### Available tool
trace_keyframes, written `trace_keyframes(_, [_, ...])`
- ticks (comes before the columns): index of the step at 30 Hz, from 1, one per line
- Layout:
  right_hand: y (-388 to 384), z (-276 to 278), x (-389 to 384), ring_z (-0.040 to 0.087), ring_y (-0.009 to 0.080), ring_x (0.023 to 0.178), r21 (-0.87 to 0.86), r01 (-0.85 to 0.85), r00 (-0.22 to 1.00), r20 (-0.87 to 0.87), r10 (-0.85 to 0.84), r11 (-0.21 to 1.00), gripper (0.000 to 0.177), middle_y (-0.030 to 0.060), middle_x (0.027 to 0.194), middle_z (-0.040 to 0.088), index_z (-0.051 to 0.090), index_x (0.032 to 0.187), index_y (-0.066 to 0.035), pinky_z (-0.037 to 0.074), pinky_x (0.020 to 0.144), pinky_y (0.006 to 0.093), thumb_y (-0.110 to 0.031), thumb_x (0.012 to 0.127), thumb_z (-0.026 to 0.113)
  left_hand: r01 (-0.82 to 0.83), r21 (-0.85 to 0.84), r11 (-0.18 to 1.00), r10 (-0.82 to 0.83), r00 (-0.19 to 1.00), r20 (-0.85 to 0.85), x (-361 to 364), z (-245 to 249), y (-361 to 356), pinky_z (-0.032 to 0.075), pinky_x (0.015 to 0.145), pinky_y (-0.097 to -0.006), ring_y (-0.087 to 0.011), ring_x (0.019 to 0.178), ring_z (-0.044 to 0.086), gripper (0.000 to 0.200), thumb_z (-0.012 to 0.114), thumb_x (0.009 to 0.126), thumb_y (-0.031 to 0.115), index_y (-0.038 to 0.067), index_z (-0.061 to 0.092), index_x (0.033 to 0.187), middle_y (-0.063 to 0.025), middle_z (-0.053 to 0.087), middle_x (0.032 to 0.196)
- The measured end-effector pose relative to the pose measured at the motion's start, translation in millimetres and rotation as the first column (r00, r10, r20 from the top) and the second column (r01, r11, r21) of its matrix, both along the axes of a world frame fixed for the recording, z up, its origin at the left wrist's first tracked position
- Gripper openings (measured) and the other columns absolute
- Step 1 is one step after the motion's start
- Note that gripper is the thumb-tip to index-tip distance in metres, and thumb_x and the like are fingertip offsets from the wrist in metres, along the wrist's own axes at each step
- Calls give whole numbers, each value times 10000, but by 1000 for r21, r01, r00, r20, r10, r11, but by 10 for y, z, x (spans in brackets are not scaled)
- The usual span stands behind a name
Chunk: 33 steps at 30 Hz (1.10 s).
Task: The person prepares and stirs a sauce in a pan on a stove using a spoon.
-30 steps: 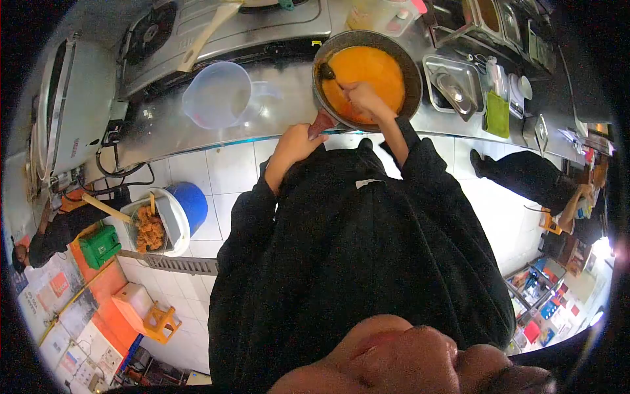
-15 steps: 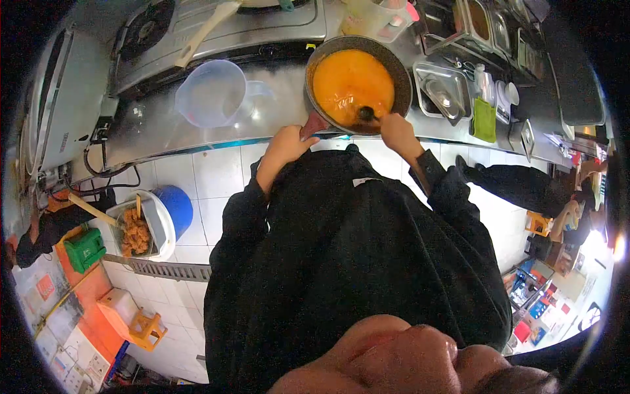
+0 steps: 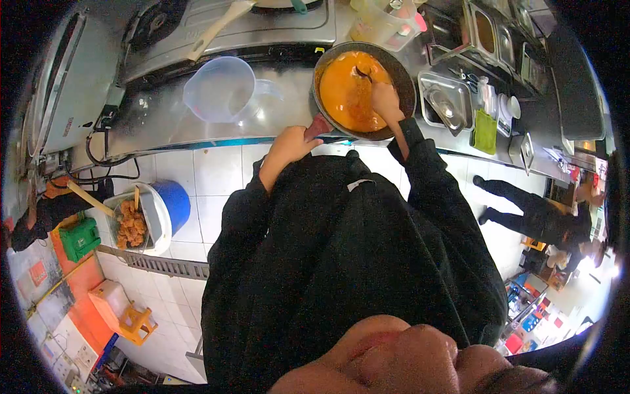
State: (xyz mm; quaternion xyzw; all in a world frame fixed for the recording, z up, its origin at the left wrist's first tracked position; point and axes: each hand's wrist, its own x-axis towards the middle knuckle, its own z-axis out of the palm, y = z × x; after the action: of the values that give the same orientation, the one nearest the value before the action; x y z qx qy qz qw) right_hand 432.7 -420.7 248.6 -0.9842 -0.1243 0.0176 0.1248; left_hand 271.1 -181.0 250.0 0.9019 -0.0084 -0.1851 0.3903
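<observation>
A dark speckled pan point(image 3: 405, 82) with orange liquid point(image 3: 338, 92) in it sits on the steel counter point(image 3: 157, 115). My left hand point(image 3: 291, 146) is closed round the pan's dark red handle point(image 3: 317, 127). Over the right part of the pan, my right hand point(image 3: 386, 104) grips a dark spoon point(image 3: 363, 71), whose head dips into the liquid near the far side. A reddish-brown patch shows in the middle of the liquid. To the left of the pan stands an empty translucent jug point(image 3: 220, 88).
A stove point(image 3: 262, 29) with a wooden spatula point(image 3: 220, 31) lies beyond the counter. Metal trays point(image 3: 430, 98) and a green cloth point(image 3: 485, 131) are at the right. Fried food point(image 3: 131, 226) is in a container at lower left. People point(image 3: 545, 217) stand at far right and far left.
My right hand and the spoon have moved from the pan's near edge to farther inside it. A reddish-brown patch now shows more clearly. The person at right has shifted. My left hand keeps its hold.
</observation>
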Motion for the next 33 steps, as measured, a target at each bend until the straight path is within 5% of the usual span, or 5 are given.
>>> trace_keyframes(11, [270,-444,-74,620,381,647,79,-250,968,-1,251,965,189,228,691,612,646,851,1,495,608,489,-102,741,531,-2,-3,1000,2,1000,-8,-6,157,-14,460,683,-446,-412,769,595,456,656,758,429,-25,619,782,-229,622,764])
trace_keyframes(13, [304,-251,-198,605,393,663,334,-239,948,-122,293,912,208,250,747,611,649,897,-32,486,626,482,-131,752,537,-16,-17,1000,16,1000,-1,-6,167,-14,459,670,-435,-400,745,601,439,650,773,441,9,635,852,-219,622,751])
trace_keyframes(20, [75,-32,-408,629,359,816,231,-233,824,-468,318,945,365,226,893,628,628,1130,-149,486,729,384,-96,785,520,-24,-56,998,26,999,29,-4,-48,0,457,666,-449,-405,745,597,446,678,738,416,-24,607,741,-226,613,726])
trace_keyframes(28, [-428,513,-416,617,344,859,-113,-33,970,-242,4,993,260,147,947,637,674,1031,-161,493,737,436,-148,800,556,6,1,1000,-5,995,-97,8,89,7,469,689,-413,-370,772,617,392,659,773,387,13,629,885,-194,635,762])
trace_keyframes(33, [-613,316,-77,621,343,870,-18,111,993,49,-110,994,248,153,1040,592,674,1026,-202,507,686,443,-183,848,502,-27,-54,998,24,998,-49,-6,-39,12,465,678,-430,-385,761,613,419,669,755,401,-9,632,837,-215,627,756])
